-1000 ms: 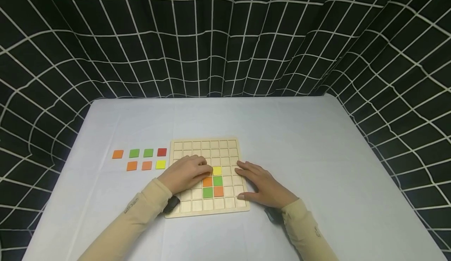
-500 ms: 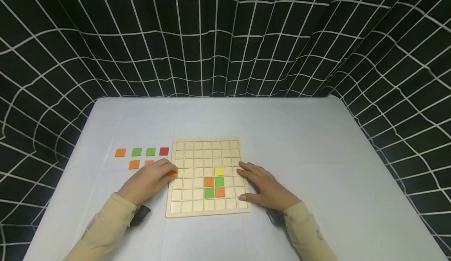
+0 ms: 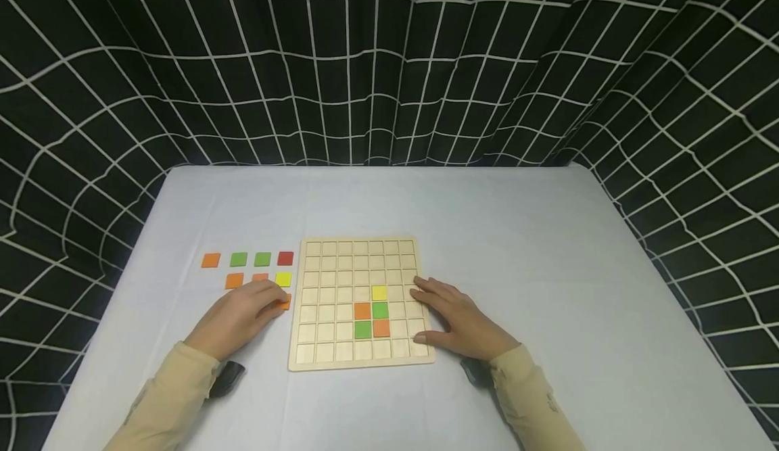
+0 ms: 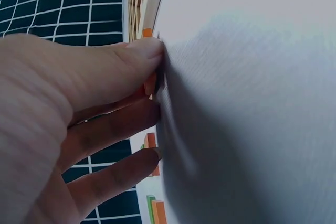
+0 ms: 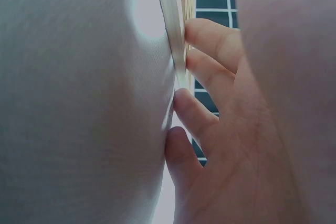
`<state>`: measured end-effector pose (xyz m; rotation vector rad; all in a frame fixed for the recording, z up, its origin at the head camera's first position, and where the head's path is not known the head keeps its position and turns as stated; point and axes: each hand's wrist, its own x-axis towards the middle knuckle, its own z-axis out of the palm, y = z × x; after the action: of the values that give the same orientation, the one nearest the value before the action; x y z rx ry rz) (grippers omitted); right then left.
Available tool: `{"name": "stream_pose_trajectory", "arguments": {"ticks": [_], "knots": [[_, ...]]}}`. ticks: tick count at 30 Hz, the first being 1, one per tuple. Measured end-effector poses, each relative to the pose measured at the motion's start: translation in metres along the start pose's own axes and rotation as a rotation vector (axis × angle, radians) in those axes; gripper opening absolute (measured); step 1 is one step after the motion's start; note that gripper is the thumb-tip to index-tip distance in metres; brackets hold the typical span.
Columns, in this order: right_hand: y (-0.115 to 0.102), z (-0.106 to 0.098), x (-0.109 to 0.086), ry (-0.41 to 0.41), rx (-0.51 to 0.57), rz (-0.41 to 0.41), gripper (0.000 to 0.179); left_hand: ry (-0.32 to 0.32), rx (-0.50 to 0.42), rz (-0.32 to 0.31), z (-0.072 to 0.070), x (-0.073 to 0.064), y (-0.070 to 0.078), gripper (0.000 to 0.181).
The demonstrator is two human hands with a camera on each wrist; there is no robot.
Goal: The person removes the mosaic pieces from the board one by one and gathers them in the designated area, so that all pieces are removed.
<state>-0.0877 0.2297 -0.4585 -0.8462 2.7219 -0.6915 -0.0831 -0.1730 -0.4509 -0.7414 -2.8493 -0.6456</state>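
My left hand (image 3: 236, 317) is on the white cloth just left of the wooden grid board (image 3: 319, 353). It pinches an orange square tile (image 3: 286, 304) between thumb and fingers, low at the cloth. In the left wrist view one corner of that tile (image 4: 147, 33) shows past the thumb tip. My right hand (image 3: 458, 321) rests on the board's right edge with spread, relaxed fingers, some on top and some beside the rim. Set in the board's cells are a yellow tile (image 3: 380, 293), two green tiles (image 3: 380, 310) and two orange tiles (image 3: 362, 311).
Left of the board, loose tiles lie in rows: a red one (image 3: 285, 258), a yellow one (image 3: 283, 280), two green ones (image 3: 239, 259) and several orange ones (image 3: 210, 260). A black grid-patterned curtain (image 3: 377, 65) surrounds the table's back and sides.
My left hand has moved left from over the board to the cloth, carrying the orange tile. The loose yellow tile shows again. My right hand has stayed at the board's edge.
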Motion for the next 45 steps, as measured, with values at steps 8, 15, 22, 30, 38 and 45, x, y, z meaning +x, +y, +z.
{"name": "stream_pose_trajectory", "arguments": {"ticks": [8,15,22,30,38,45], "knots": [[0.000,-0.001,0.000,0.005,-0.005,-0.008,0.077,-0.023,0.000,-0.021,0.001,0.001,-0.002,0.021],[0.001,-0.001,0.000,0.012,0.001,-0.015,0.076,-0.008,0.018,0.038,-0.001,0.002,-0.001,0.020],[0.001,-0.001,0.002,0.018,-0.004,-0.012,0.076,0.071,0.009,0.206,-0.003,0.027,0.025,0.013],[-0.001,0.000,0.001,0.013,0.004,-0.007,0.076,-0.064,-0.033,0.336,0.028,0.078,0.079,0.013],[-0.002,0.000,0.000,0.006,0.012,-0.001,0.075,-0.114,0.068,0.396,0.055,0.105,0.097,0.007],[0.000,-0.001,-0.002,0.005,0.008,0.010,0.075,-0.138,0.029,0.419,0.058,0.109,0.097,0.006]]}}
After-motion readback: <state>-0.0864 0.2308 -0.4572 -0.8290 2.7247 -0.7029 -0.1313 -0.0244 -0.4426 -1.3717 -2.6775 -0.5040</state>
